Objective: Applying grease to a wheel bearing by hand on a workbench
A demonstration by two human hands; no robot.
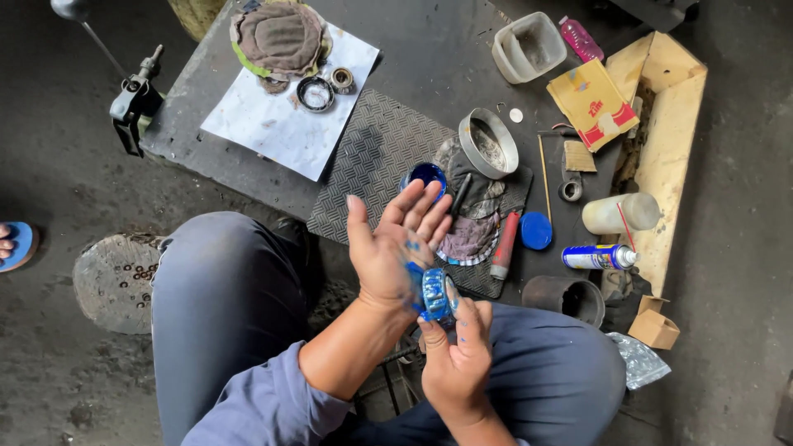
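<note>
Nearest the camera, the right hand (457, 363) pinches a grease-covered blue bearing (434, 293) between thumb and fingertips, holding the ring on edge so its flat face turns toward the other palm. Just above and to the left of it, the left hand (388, 248) is spread flat, fingers (421, 206) extended and open, its blue-smeared palm touching the bearing's side. Beyond both, an open blue grease tub (426, 175) sits on the checkered mat (368, 165), closer to the left hand's fingertips.

In front of my knees is a dark grey worktop (429, 58) on the floor, and on it lie a white paper sheet (273, 124) and a black ribbed mat (372, 157). Beside the mat stand a plastic tub (529, 45), a blue lid (536, 230) and a spray can (599, 257).
</note>
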